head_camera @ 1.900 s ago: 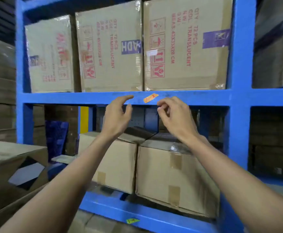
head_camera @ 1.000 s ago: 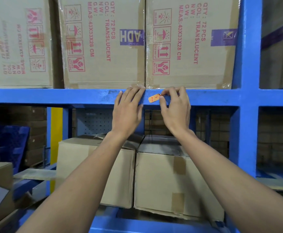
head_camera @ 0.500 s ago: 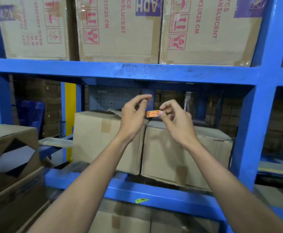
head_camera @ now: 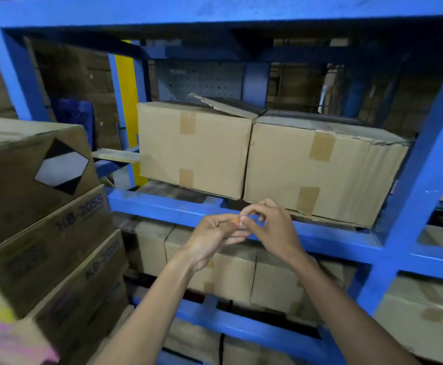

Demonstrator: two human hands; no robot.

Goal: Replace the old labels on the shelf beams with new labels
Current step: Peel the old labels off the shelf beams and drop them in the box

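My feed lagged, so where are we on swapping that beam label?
Done: the orange label is off the beam. In hand: the left hand and right hand pinch it together, crumpled. Left: no new label shows on the beam behind them.

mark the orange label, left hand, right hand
orange label [head_camera: 238, 220], head view, visible sliver between fingertips
left hand [head_camera: 212, 238], head view, back of hand
right hand [head_camera: 273, 227], head view, back of hand
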